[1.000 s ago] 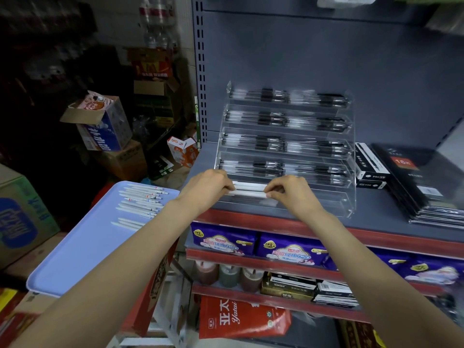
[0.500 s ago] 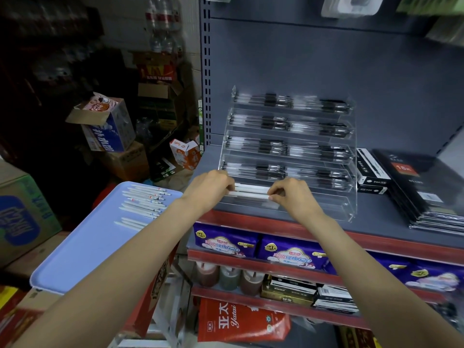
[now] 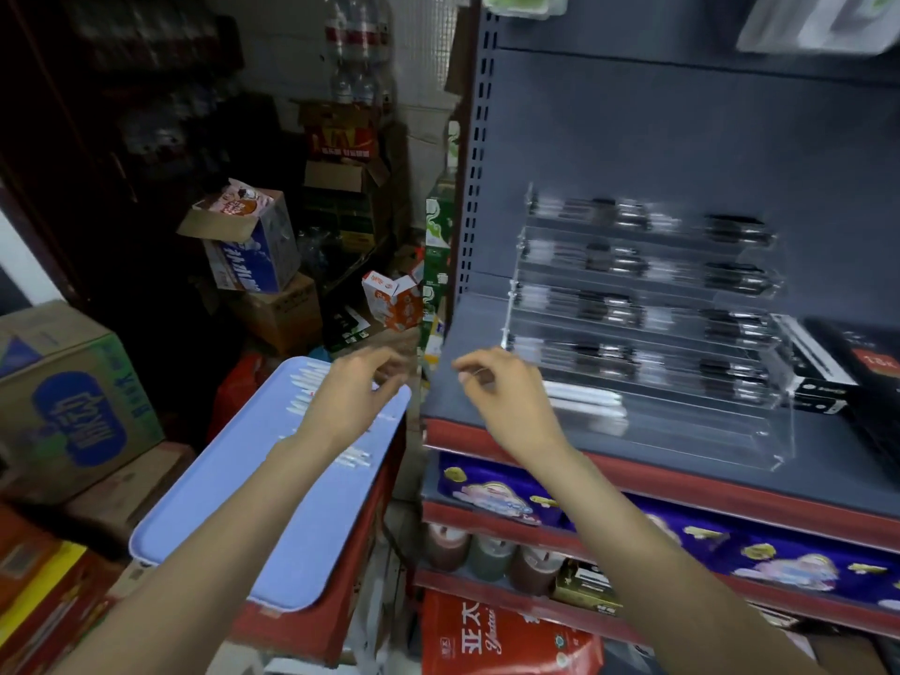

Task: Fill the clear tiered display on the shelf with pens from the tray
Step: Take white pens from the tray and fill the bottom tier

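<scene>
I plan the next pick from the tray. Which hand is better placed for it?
Probably the left hand: it hovers empty right over the white pens on the blue tray, while the right hand is over the shelf edge.

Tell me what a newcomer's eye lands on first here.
Two bare hands hang mid-frame, the left hand over the pale blue plastic tray of white pens, the right hand at the grey shelf's edge. Right of them stands the clear acrylic tiered display, white pens in its lowest tier.

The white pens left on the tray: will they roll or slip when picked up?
The white pens look slim, round and smooth, so they probably roll if nudged and may slip from a loose grip. They look stiff and light. The blue tray has a raised rim, likely stopping rollers.
</scene>
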A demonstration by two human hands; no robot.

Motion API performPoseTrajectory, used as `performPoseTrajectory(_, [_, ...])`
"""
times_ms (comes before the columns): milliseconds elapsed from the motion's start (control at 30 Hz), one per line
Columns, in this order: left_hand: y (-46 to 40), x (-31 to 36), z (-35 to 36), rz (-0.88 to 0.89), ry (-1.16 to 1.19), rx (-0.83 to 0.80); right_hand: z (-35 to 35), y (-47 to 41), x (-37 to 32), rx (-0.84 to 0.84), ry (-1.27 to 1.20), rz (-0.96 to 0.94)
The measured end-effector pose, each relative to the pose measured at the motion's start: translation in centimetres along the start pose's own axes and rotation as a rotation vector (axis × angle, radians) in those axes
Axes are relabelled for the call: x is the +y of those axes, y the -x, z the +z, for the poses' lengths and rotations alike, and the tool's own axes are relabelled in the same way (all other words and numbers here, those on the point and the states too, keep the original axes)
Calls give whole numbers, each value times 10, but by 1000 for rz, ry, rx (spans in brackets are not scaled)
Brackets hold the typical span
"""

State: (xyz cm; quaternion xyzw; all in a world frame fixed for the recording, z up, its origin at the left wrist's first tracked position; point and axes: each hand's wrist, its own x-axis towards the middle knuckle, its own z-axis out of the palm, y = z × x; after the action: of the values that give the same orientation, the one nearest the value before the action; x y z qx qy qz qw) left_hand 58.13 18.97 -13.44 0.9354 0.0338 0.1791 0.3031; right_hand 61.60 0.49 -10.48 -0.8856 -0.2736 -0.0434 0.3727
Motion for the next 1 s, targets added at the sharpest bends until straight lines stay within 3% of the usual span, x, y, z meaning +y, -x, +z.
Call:
performPoseTrajectory(233, [7,-131,-22,-164,-129,-166,117,-40,-40,-230,27,64])
performPoseTrajectory(367, [6,-195,-19,-187,-189,-346,187,-54,-25,-405,96,241])
performPoseTrajectory(533, [16,-255,0,-174,-263,-554,242,-50,-4,-489,243,400])
performPoseTrajectory(667, [25,-274,9,-160,-173,-521,258,-51,2,-517,348,450])
performPoseTrajectory(867, [12,-278,20,-165,-145,-437,268,-58,9,-540,316,557])
performPoseTrajectory(1000, [2,-284,20,-204,-25,-522,270,-58,13,-527,222,593])
